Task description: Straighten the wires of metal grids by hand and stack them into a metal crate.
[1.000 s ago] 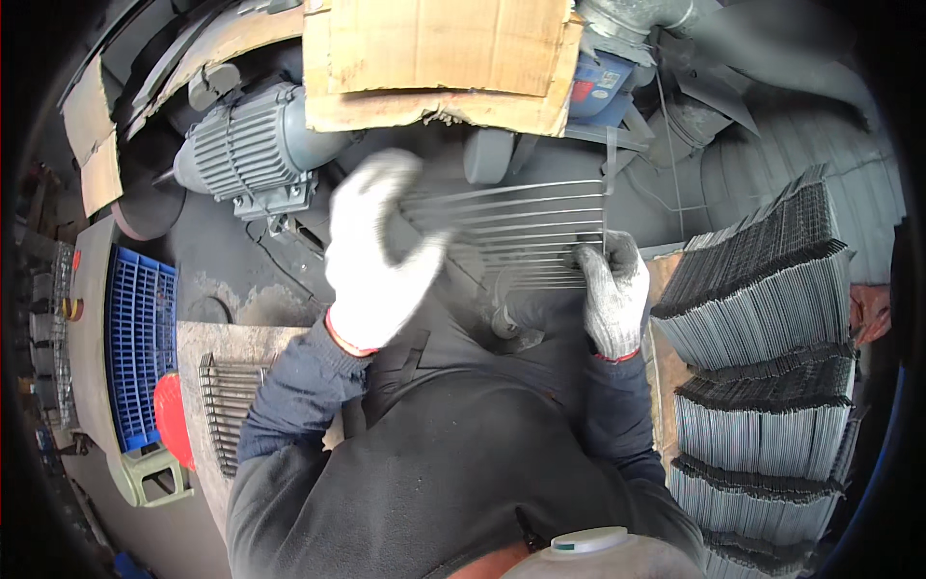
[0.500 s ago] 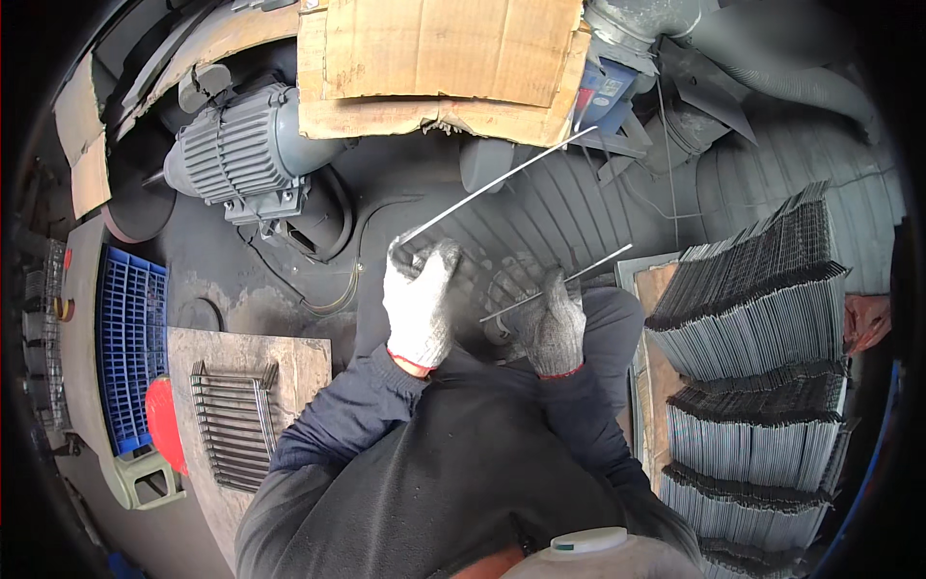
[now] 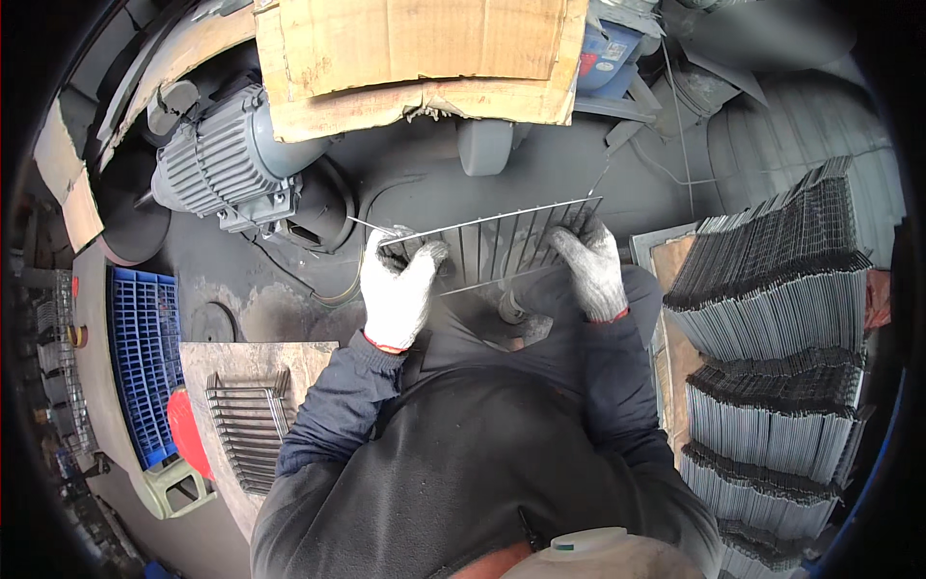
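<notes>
A wire rack (image 3: 497, 220) with thin parallel bars between two long rails is held out in front of my lap. Its left end is in my left hand (image 3: 395, 294), white-gloved, thumb and fingers closed on the rail. At the other end my right hand (image 3: 595, 272), gloved the same way, grips the rack with its thumb on the near side. The fingers of both hands are partly hidden behind the bars. Beneath the rack show my dark trouser legs.
Tall stacks of similar wire racks (image 3: 767, 333) stand at my right. Several more racks (image 3: 246, 429) lie on a board (image 3: 313, 359) at my left, near a blue plastic crate (image 3: 145, 357) and a red round object (image 3: 188, 432). Ahead are a grey motor (image 3: 217, 159) and cardboard (image 3: 415, 48).
The rack has turned from a steep slant to nearly level, its bars now facing me. My right hand has moved right and farther away; my left hand has shifted slightly left.
</notes>
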The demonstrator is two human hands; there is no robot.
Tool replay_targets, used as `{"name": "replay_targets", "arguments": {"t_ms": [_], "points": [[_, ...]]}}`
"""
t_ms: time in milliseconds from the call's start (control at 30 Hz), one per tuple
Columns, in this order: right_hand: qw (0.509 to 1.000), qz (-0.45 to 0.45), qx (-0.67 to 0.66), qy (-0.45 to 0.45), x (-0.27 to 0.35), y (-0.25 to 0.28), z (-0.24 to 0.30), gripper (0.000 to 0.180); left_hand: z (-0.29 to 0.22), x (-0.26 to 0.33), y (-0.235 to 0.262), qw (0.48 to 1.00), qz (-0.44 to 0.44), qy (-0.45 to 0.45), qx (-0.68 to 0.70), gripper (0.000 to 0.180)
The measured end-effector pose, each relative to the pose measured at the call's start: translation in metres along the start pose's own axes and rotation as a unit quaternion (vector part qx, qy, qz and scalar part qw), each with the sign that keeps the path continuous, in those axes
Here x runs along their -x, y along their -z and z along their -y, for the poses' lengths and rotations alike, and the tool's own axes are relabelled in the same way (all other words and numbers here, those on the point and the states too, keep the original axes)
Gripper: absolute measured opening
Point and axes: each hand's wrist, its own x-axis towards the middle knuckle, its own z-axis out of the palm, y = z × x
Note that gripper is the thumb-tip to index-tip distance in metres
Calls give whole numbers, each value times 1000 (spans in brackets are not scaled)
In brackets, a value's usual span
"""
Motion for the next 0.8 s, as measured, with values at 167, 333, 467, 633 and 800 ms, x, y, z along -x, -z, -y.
{"name": "replay_targets", "arguments": {"t_ms": [167,333,467,633,800], "points": [[999,-27,-28,-24,-17,7,-34,10,36,-23,8,998,7,8,-63,22],[992,-107,3,-62,-24,18,-40,15,84,-41,1,988,50,145,-18,17],[982,-157,-14,-102,-32,31,-26,18,108,-61,-24,986,88,123,-72,19],[984,-134,26,-111,-47,21,-34,16,105,-60,-5,977,61,175,-105,19],[982,-77,82,-151,-59,-22,-88,20,76,-57,39,973,-6,227,-42,18]]}}
